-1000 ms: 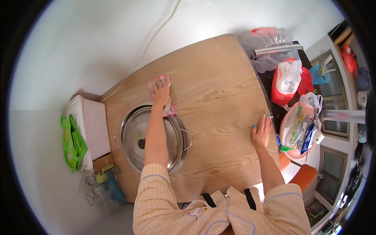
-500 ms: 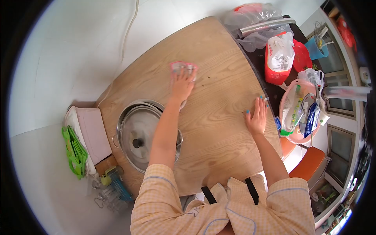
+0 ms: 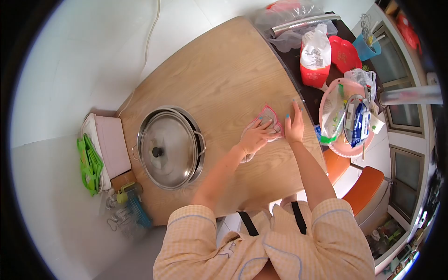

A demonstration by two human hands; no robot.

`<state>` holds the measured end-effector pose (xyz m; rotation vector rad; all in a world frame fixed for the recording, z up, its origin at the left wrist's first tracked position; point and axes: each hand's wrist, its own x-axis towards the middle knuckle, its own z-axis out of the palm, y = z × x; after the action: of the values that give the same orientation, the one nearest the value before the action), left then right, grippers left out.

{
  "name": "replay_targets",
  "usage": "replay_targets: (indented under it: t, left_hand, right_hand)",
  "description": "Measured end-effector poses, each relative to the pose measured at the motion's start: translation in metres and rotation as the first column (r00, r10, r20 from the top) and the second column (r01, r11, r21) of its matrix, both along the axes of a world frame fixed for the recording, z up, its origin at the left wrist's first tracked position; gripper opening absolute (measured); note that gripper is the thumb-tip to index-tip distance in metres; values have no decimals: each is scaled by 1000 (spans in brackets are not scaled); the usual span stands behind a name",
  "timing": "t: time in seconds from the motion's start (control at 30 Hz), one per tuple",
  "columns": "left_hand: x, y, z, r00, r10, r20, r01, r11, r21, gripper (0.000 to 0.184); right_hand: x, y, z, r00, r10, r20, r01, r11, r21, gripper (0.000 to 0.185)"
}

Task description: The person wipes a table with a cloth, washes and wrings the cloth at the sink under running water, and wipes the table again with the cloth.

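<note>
My left hand [image 3: 256, 138] is pressed down on a greyish cleaning cloth [image 3: 267, 114] with a pink-red border, which lies on the wooden table [image 3: 219, 84]. Part of the cloth shows beyond the fingers and below the palm. Right beside the cloth's edge, my right hand [image 3: 294, 128] stands with its fingers stretched out and thumb apart, holding nothing. To the left of both hands, a wide steel pan [image 3: 200, 161] with two side handles carries a metal lid [image 3: 170, 158] with a black knob.
On the dark surface at right are a red-and-white bag [image 3: 316, 58], a red plate [image 3: 344, 55], a blue cup [image 3: 366, 46] of utensils and a pink basket [image 3: 326, 100] of packets. An orange chair [image 3: 366, 189] stands below. A pink box [image 3: 112, 142] sits left of the pan.
My left hand has swept the cloth from the table's far middle toward the near right, beside my right hand. My right hand has turned more onto its edge, its fingers raised. The view has shifted slightly.
</note>
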<state>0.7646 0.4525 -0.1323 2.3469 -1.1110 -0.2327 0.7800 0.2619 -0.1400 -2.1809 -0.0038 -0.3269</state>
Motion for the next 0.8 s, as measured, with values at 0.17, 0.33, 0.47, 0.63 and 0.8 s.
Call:
replay_targets:
  t: [0.17, 0.33, 0.47, 0.63, 0.8]
  left_hand:
    - [-31, 5, 5, 413, -180, -893, -892, 117, -436, 46]
    - [-14, 100, 10, 389, -102, -915, -806, -519, -285, 49]
    - [16, 162, 48, 547, -22, -837, -725, -513, -460, 46]
    - [79, 222, 34, 409, 470, -782, -757, -305, -578, 47]
    - [147, 211, -18, 221, 931, 289, -892, 73, 447, 50]
  right_hand:
    - [9, -15, 1, 999, -7, -45, 15, 983, 182, 38]
    - [37, -25, 0, 997, 24, 74, -15, 991, -131, 40]
    - [52, -19, -18, 1000, 6, 23, 4, 919, -394, 49]
    - [45, -12, -9, 999, 19, -45, -40, 846, -532, 56]
    - [47, -10, 2, 994, 38, -102, -87, 836, -542, 57]
